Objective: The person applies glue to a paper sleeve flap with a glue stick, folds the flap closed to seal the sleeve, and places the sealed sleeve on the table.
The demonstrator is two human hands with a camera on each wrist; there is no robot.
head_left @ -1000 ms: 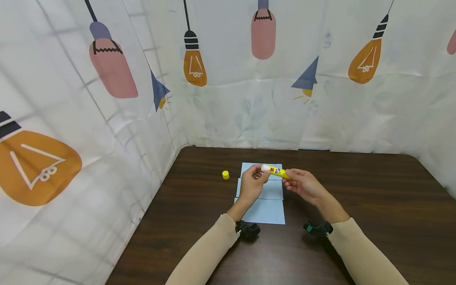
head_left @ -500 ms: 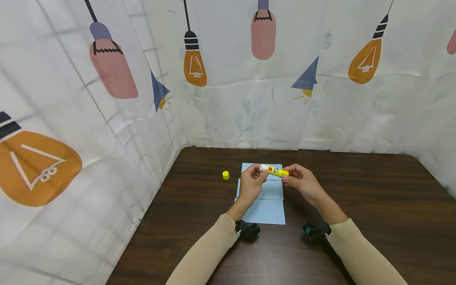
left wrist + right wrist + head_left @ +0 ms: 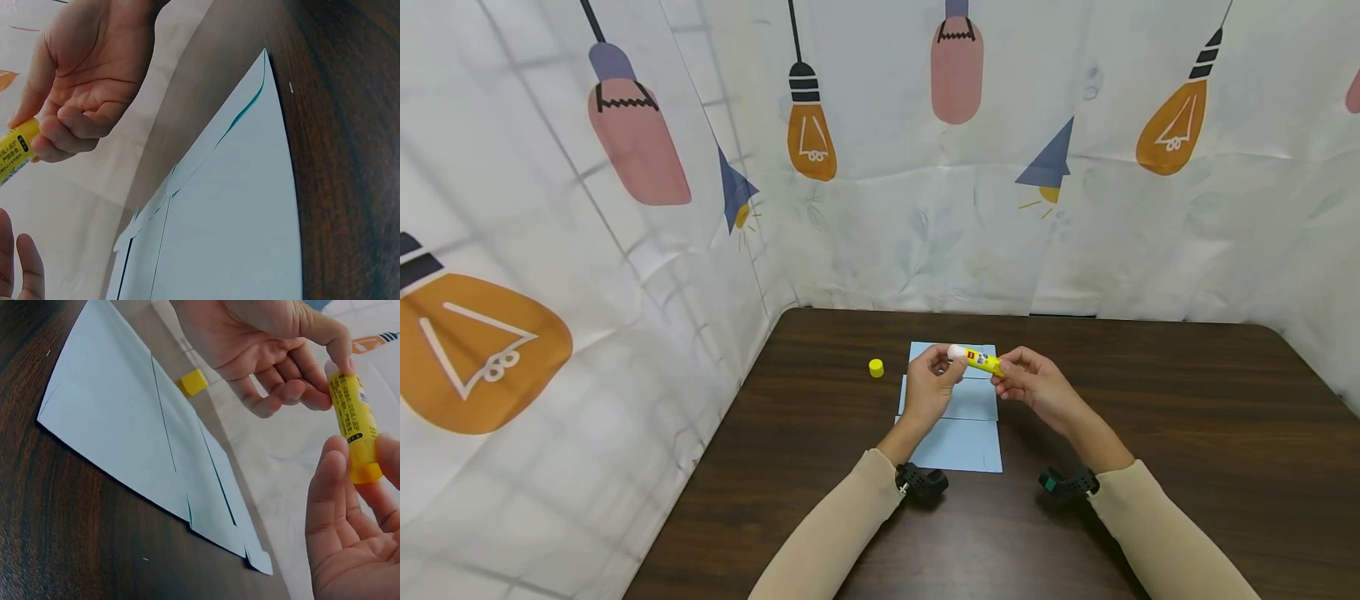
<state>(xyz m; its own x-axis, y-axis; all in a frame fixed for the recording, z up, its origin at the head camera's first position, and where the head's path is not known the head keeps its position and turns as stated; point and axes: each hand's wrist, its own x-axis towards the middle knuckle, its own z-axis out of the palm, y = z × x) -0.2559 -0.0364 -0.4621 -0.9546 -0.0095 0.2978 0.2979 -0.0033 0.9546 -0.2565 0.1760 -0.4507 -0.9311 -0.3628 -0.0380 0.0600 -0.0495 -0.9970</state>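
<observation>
Between my two hands, above the paper, is a yellow glue stick (image 3: 981,360) with its white end uncapped and pointing left. My left hand (image 3: 929,388) pinches it near the white end with thumb and fingers. At the yellow base, the fingertips of my right hand (image 3: 1039,388) grip it, which the right wrist view shows close up along the glue stick (image 3: 354,415). Light blue sheets of paper (image 3: 958,446) lie below the hands in overlapping rows. To their left the yellow cap (image 3: 876,368) stands on the table, apart from both hands.
The dark wooden table (image 3: 1187,417) extends around the paper. A white patterned curtain (image 3: 887,233) hangs behind it and along its left side. Each wrist wears a black strap, such as the right wrist strap (image 3: 1070,483).
The right fingers have shifted round the glue stick's base, rolling over it and back. The left hand keeps its pinch near the white end. Paper and cap stay put.
</observation>
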